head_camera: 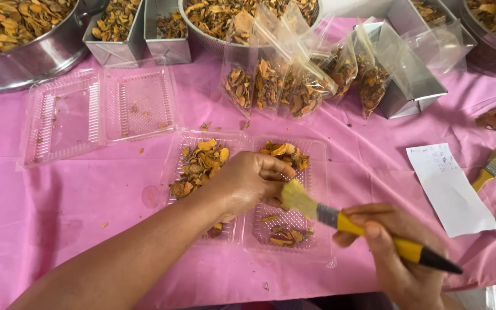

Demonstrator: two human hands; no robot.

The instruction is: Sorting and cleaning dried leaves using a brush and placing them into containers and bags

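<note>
Right hand (394,252) grips brush (340,221) — over tray (317,241).

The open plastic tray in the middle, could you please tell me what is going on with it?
A person's left hand rests in the open clear tray, fingers curled as if holding a piece, though I cannot see one. The right hand holds a yellow-handled brush, bristles against the left fingers. Dried orange slices fill the tray's left half.

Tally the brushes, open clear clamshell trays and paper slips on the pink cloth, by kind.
Brushes: 2, one in the right hand with its bristles by the left hand, one spare brush at right.
Clamshell trays: 2, filled tray, near-empty tray.
Paper slips: 1.
Total: 5
</note>
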